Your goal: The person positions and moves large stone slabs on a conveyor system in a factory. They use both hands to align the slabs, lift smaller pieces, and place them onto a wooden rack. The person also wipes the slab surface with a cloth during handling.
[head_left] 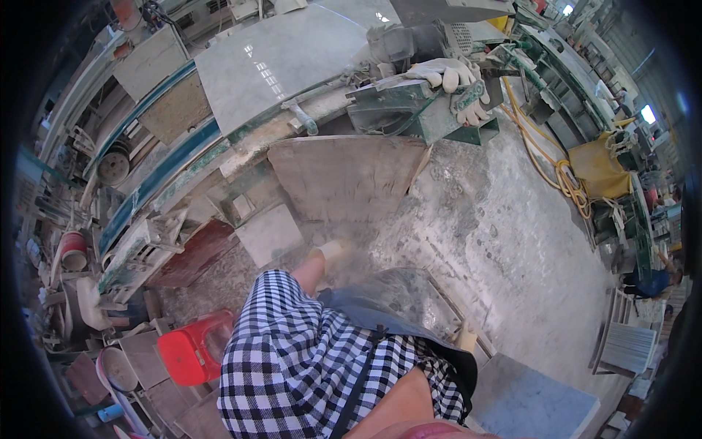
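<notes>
From my checkered sleeve (267, 322) a bare wrist reaches forward, and my left hand (333, 251) ends it in what looks like a pale glove. Its fingers are blurred, so I cannot tell whether they hold anything. A grey-brown slab (344, 179) leans upright against the bench just beyond this hand. Left of the hand stands a smaller pale stone piece (269, 234). Below and right of it spreads my dark, dusty apron (387, 314). My right hand does not show.
A polished pale slab (285, 58) lies on the bench ahead. White work gloves (450, 73) rest on a green metal machine (391, 110). A red plastic stool (191, 351) stands at left, a grey slab (530, 402) at lower right. A yellow hose (567, 179) hangs at right.
</notes>
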Motion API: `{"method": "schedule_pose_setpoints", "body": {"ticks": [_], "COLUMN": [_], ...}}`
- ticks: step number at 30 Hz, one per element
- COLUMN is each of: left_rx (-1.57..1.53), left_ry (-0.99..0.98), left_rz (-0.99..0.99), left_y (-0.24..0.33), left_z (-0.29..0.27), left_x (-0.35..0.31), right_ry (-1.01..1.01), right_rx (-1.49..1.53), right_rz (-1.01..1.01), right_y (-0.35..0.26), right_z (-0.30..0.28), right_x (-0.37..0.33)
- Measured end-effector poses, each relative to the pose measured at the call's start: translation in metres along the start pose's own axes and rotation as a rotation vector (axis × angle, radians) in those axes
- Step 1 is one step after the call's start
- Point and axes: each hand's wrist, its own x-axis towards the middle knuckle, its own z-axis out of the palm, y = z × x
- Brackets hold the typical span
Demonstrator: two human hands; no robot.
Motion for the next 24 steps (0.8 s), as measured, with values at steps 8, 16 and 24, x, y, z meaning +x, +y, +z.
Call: {"method": "schedule_pose_setpoints", "body": {"ticks": [8,16,24], "left_rx": [-0.229,-0.191,-0.246], "left_ry": [0.085,0.196,0.253], "left_rz": [-0.149,-0.178,-0.305], "left_y": [-0.050,-0.128,-0.321], "left_z": [-0.033,-0.012,0.078], "left_x": [-0.036,-0.170,-0.335], "right_ry": [-0.252,-0.492,-0.774], "right_rx": [-0.362,-0.693,-0.788], "right_rz": [0.197,-0.158,-0.578], "right_y": [0.083,0.175,0.186], "right_z": [0.009,0.043,0.128], "right_x": [-0.041,-0.140,-0.180]}}
